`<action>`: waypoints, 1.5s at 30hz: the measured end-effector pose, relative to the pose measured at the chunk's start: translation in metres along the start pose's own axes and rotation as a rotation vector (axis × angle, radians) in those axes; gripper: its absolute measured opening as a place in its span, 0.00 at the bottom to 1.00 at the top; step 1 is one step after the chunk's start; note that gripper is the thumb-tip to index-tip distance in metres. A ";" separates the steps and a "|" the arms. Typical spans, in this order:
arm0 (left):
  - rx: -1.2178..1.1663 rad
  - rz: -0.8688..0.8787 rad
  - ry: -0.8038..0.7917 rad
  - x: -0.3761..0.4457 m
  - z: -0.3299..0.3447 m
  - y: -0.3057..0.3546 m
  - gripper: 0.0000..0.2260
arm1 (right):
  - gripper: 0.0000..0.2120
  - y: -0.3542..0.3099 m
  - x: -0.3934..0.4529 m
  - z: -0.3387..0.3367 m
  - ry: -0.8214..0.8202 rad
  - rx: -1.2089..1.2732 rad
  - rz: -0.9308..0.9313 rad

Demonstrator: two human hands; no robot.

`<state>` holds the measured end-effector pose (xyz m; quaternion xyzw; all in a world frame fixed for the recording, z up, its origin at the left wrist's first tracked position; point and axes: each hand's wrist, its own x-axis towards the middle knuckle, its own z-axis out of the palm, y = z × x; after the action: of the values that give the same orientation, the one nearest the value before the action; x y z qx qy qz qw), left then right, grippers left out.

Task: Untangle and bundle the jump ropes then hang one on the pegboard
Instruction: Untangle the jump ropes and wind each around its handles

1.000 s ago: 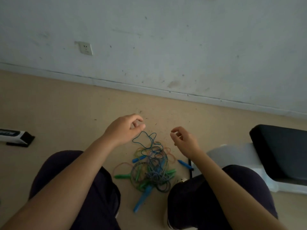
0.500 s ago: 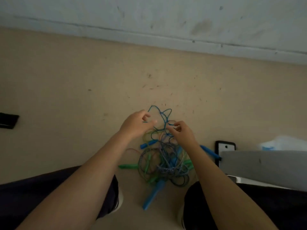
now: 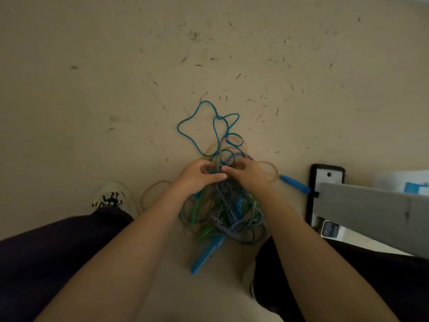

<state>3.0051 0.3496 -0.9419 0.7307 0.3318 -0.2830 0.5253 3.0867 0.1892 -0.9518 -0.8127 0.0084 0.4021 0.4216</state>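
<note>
A tangle of jump ropes (image 3: 228, 217) lies on the beige floor between my knees: blue cord, striped dark cord, thin orange cord and green strands. A loop of blue cord (image 3: 199, 126) sprawls beyond the pile. One blue handle (image 3: 205, 255) points toward me, another blue handle (image 3: 294, 184) lies at the right. My left hand (image 3: 197, 177) and my right hand (image 3: 247, 174) meet at the top of the tangle, fingers curled into the cords, pinching strands. No pegboard is in view.
A phone in a black case (image 3: 325, 194) lies on the floor at the right, partly under a grey board (image 3: 376, 212). My white shoe (image 3: 115, 197) with a cartoon print sits at the left. The floor is strewn with small dark specks.
The view has tilted down, so the wall has left the frame. Both hands came together and lowered onto the top of the tangle, taking hold of cords.
</note>
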 end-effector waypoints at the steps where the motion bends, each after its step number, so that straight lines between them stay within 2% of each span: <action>1: -0.002 0.005 -0.032 -0.003 -0.001 0.002 0.19 | 0.11 -0.004 -0.004 0.000 -0.028 0.016 0.018; 3: -0.031 0.050 -0.040 -0.013 -0.004 0.010 0.09 | 0.12 -0.018 -0.014 -0.004 -0.068 0.084 0.060; 7: -0.126 0.149 0.090 -0.050 -0.025 0.041 0.10 | 0.12 -0.071 -0.046 -0.030 -0.117 0.269 0.017; 11: -0.225 0.290 0.191 -0.114 -0.065 0.098 0.11 | 0.10 -0.145 -0.100 -0.062 -0.143 0.357 -0.161; 15: -0.172 0.487 0.266 -0.202 -0.108 0.160 0.05 | 0.07 -0.223 -0.181 -0.096 -0.111 0.260 -0.365; 17: -0.143 0.616 0.303 -0.251 -0.125 0.184 0.06 | 0.07 -0.257 -0.226 -0.111 -0.110 0.237 -0.495; 21: -0.169 0.850 0.397 -0.343 -0.155 0.214 0.09 | 0.05 -0.306 -0.317 -0.132 -0.112 0.254 -0.691; 24: -0.197 0.932 0.444 -0.394 -0.166 0.214 0.08 | 0.04 -0.319 -0.370 -0.141 -0.071 0.184 -0.792; 27: -0.238 0.931 0.424 -0.418 -0.165 0.198 0.07 | 0.05 -0.316 -0.398 -0.142 -0.014 0.130 -0.840; 31: -0.220 0.897 0.447 -0.419 -0.159 0.176 0.04 | 0.07 -0.297 -0.393 -0.142 0.084 0.094 -0.833; 34: -0.207 0.828 0.566 -0.401 -0.155 0.157 0.07 | 0.08 -0.282 -0.373 -0.146 0.105 0.123 -0.792; 36: -0.230 0.781 0.621 -0.390 -0.154 0.146 0.06 | 0.09 -0.269 -0.358 -0.148 0.107 0.151 -0.773; 38: -0.168 0.741 0.642 -0.382 -0.154 0.143 0.05 | 0.09 -0.256 -0.345 -0.147 0.099 0.111 -0.764; 40: 0.005 0.703 0.619 -0.378 -0.151 0.144 0.06 | 0.08 -0.249 -0.337 -0.142 0.098 -0.008 -0.800; 42: 0.185 0.654 0.569 -0.378 -0.142 0.147 0.11 | 0.07 -0.254 -0.334 -0.135 0.102 -0.127 -0.898; 45: 0.214 0.658 0.439 -0.380 -0.129 0.153 0.31 | 0.05 -0.262 -0.335 -0.124 0.024 -0.120 -0.901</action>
<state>2.8979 0.3668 -0.5268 0.8913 0.1532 0.0298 0.4258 3.0323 0.1632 -0.5134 -0.7628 -0.3646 0.1690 0.5066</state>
